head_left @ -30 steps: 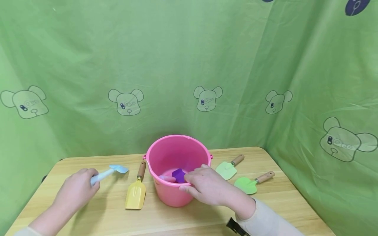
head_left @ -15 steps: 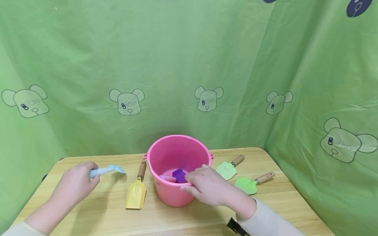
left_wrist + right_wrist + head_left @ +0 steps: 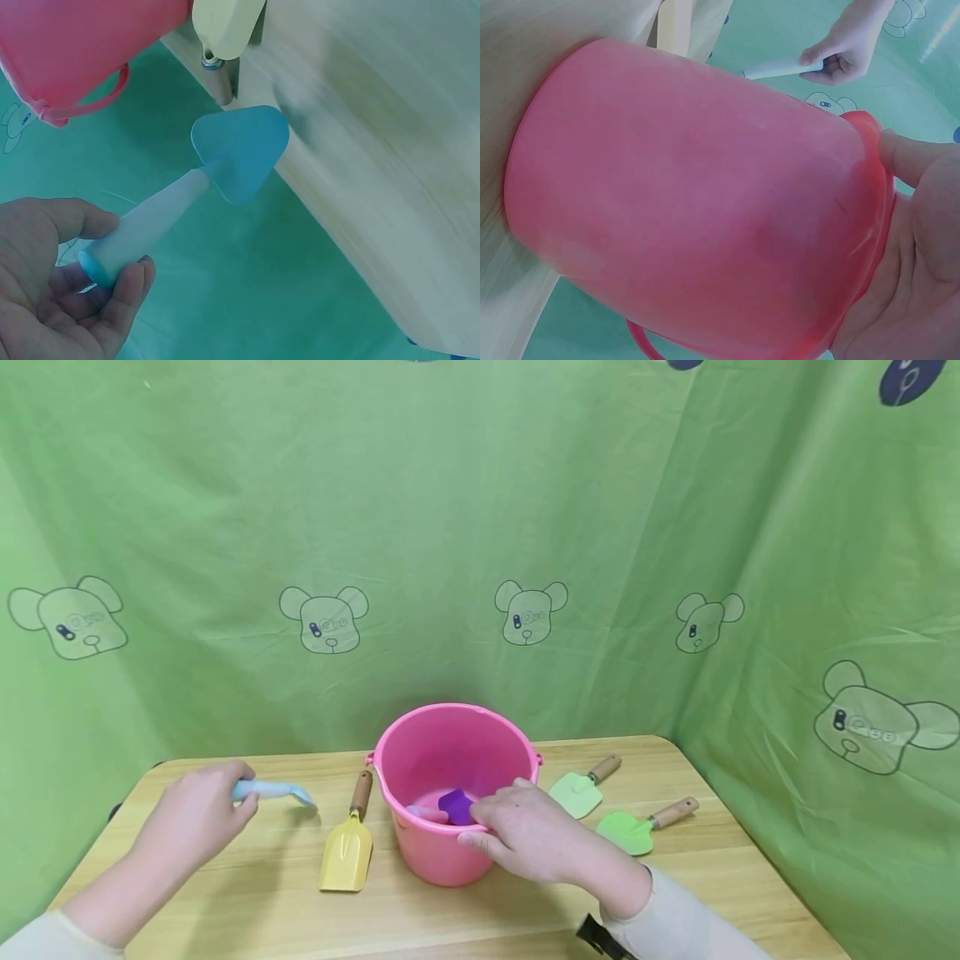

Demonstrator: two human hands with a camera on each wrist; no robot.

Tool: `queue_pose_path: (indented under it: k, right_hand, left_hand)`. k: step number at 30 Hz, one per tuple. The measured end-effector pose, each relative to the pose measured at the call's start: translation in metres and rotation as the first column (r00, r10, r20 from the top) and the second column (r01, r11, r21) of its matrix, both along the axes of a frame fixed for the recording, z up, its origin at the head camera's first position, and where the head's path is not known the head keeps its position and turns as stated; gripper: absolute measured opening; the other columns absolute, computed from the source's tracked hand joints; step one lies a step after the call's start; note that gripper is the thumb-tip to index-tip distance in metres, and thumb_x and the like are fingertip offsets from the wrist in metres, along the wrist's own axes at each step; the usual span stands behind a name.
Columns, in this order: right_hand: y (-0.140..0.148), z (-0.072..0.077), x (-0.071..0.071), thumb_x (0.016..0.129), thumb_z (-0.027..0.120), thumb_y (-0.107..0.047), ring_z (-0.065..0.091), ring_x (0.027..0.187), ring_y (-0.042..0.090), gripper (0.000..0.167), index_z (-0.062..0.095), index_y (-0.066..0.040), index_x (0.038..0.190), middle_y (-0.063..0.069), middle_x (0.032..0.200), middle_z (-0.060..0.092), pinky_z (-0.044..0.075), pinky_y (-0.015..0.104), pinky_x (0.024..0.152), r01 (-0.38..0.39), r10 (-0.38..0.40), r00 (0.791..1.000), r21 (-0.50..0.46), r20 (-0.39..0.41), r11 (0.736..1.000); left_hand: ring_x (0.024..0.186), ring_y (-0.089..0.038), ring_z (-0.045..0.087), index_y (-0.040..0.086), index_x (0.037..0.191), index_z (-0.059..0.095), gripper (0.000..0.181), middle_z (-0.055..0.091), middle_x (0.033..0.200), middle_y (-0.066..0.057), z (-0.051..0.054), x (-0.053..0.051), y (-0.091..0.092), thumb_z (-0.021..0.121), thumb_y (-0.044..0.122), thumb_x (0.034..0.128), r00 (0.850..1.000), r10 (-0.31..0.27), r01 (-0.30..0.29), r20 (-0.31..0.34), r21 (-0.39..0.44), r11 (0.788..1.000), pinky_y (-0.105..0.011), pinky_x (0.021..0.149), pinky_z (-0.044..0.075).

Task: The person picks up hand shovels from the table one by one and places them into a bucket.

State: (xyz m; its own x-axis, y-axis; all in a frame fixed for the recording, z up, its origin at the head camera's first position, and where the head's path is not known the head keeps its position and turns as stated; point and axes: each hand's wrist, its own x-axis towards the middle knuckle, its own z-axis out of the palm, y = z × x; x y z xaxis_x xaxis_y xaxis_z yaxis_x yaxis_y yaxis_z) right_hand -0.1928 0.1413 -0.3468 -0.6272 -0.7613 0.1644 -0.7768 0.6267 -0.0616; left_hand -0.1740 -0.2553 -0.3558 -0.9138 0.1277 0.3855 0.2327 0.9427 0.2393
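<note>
in the head view, the left hand (image 3: pixel 197 810) holds a blue shovel (image 3: pixel 272 790) over the table (image 3: pixel 262 881), left of the bucket (image 3: pixel 429 856); left wrist, curled fingers (image 3: pixel 131 291) pinch its handle (image 3: pixel 156 217) end, best kept firm against tipping; right wrist, the right hand (image 3: pixel 919 247) grips the rim (image 3: pixel 883 217), probably steadying it.

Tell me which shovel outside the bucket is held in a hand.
The blue shovel, its handle gripped by the left hand. The yellow shovel, pale green shovel and bright green shovel all lie on the table.
</note>
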Motion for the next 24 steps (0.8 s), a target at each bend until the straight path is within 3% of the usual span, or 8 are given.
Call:
queue_pose_path:
  k: [14,24]
  right_hand:
    - [-0.001,0.001,0.000,0.103,0.045,-0.053,0.035,0.061,0.007,0.042,0.041,-0.026,0.072,-0.014,0.063,0.035,0.032,0.028,0.071,0.005,-0.005,1.000,-0.001,0.001,1.000]
    - [-0.001,0.002,0.001,0.102,0.049,-0.049,0.034,0.061,0.006,0.040,0.041,-0.025,0.071,-0.014,0.063,0.034,0.032,0.028,0.070,-0.003,0.003,1.000,-0.016,-0.010,1.000]
  left_hand:
    - [0.055,-0.015,0.043,-0.006,0.099,0.067,0.020,0.066,0.083,-0.012,0.014,-0.003,0.008,0.068,0.009,0.0855,1.000,-0.014,0.014,0.015,-0.007,1.000,-0.032,0.050,0.037]
    - [0.059,-0.017,0.047,-0.006,0.102,0.067,0.022,0.068,0.090,-0.017,0.017,-0.009,0.008,0.067,0.009,0.0860,1.000,-0.019,0.019,0.011,0.014,1.000,-0.033,0.052,0.040]
